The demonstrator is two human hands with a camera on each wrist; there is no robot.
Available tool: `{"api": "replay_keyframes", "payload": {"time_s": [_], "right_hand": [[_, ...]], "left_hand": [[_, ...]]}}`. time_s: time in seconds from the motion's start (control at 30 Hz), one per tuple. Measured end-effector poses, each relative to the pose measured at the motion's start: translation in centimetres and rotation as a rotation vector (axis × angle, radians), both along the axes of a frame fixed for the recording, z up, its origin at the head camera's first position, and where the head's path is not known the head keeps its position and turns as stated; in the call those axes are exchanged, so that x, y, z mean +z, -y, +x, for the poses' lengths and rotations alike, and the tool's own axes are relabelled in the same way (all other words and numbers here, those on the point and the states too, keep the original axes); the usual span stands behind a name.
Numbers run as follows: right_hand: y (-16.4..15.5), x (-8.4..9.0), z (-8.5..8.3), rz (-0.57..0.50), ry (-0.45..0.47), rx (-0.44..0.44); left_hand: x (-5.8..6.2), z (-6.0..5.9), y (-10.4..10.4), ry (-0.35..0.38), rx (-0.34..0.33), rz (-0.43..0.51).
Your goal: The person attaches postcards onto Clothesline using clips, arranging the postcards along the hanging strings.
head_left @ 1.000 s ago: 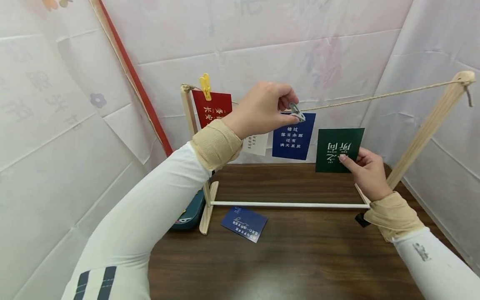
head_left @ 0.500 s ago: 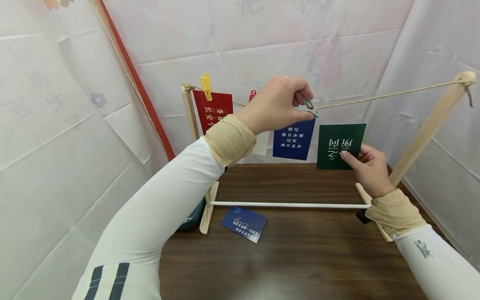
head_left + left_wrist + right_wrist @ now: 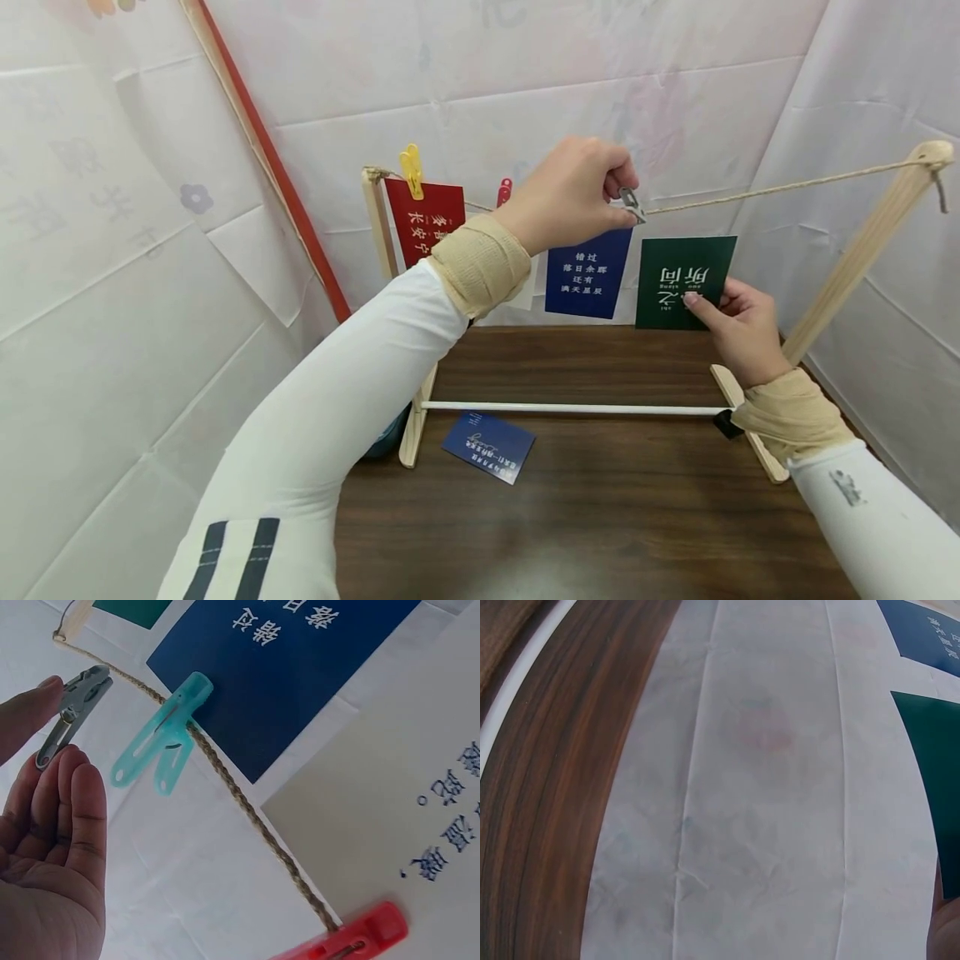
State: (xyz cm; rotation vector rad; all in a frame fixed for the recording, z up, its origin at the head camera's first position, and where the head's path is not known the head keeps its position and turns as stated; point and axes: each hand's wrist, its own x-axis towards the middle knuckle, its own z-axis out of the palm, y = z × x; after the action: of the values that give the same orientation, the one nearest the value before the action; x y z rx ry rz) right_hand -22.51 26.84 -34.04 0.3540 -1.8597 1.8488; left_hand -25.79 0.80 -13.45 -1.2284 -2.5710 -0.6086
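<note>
My left hand (image 3: 618, 204) is raised to the twine line (image 3: 780, 190) and pinches a grey clip (image 3: 632, 204) between thumb and fingers. In the left wrist view the grey clip (image 3: 71, 712) has its tip right at the twine (image 3: 247, 806), just beyond a teal clip (image 3: 161, 731) that holds the blue card (image 3: 285, 667). My right hand (image 3: 701, 304) pinches the lower right corner of a green card (image 3: 684, 282) and holds it upright just under the line. The green card's edge (image 3: 934, 772) shows in the right wrist view.
A red card (image 3: 423, 218) hangs from a yellow clip (image 3: 409, 171), and a red clip (image 3: 352, 945) holds a white card (image 3: 390, 825). The wooden frame's right post (image 3: 862, 250) and white rod (image 3: 570, 407) stand on the brown table (image 3: 600, 517). Another blue card (image 3: 487, 447) lies flat there.
My left hand carried the grey clip rightward and a little upward along the twine, past the blue card. My right hand lifted the green card slightly toward the line.
</note>
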Motion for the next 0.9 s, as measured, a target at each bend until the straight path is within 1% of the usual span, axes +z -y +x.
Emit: {"api": "replay_keyframes", "payload": {"time_s": [0.23, 0.33, 0.47, 0.57, 0.73, 0.9], "right_hand": [[0.0, 0.2, -0.1, -0.014, 0.004, -0.014], [0.1, 0.4, -0.2, -0.047, 0.004, -0.006], [0.1, 0.5, -0.5, -0.086, 0.008, 0.004], [0.0, 0.6, -0.6, -0.09, 0.017, 0.002], [0.1, 0.8, -0.7, -0.097, 0.024, 0.012], [0.1, 1.2, -1.0, -0.053, 0.008, 0.009]], "left_hand": [[-0.1, 0.0, -0.7, -0.022, 0.014, -0.021], [0.0, 0.0, -1.0, -0.038, 0.015, -0.029], [0.1, 0.0, -1.5, -0.031, 0.02, -0.024], [0.1, 0.0, -1.9, -0.018, 0.026, -0.014], [0.2, -0.4, -2.6, -0.026, 0.038, -0.012], [0.4, -0.6, -3.2, -0.03, 0.067, -0.028]]}}
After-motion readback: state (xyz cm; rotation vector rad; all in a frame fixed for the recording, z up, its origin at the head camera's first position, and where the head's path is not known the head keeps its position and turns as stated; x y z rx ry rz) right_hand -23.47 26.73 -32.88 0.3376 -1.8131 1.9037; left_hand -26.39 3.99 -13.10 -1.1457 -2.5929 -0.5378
